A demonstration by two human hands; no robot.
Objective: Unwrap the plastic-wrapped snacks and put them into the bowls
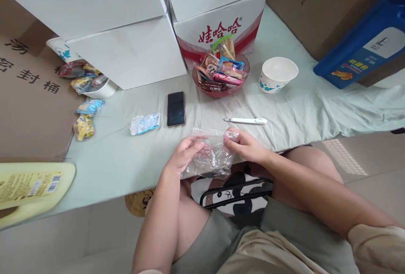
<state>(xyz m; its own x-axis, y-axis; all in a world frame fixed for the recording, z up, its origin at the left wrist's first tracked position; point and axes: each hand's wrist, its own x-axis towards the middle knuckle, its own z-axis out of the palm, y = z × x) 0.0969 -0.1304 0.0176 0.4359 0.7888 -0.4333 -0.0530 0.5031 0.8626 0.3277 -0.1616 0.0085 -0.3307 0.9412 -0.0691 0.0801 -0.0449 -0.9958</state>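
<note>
Both my hands hold a clear crumpled plastic bag [211, 156] at the near edge of a pale green cloth-covered surface [126, 156]. My left hand [184, 152] grips the bag's left side with curled fingers. At the bag's upper right corner my right hand [245, 144] pinches it. Just beyond the bag lies a white pen-like tool [246, 120]. A red bowl [221, 90] full of wrapped snacks stands farther back.
A black phone [176, 108] and a small bluish packet [144, 123] lie left of centre. An empty white paper bowl [278, 73] stands at the right. Wrapped sweets [84, 109] and another bowl lie at the left. Cardboard boxes [126, 33], a blue jug [363, 46] and a yellow bottle [28, 189] ring the surface.
</note>
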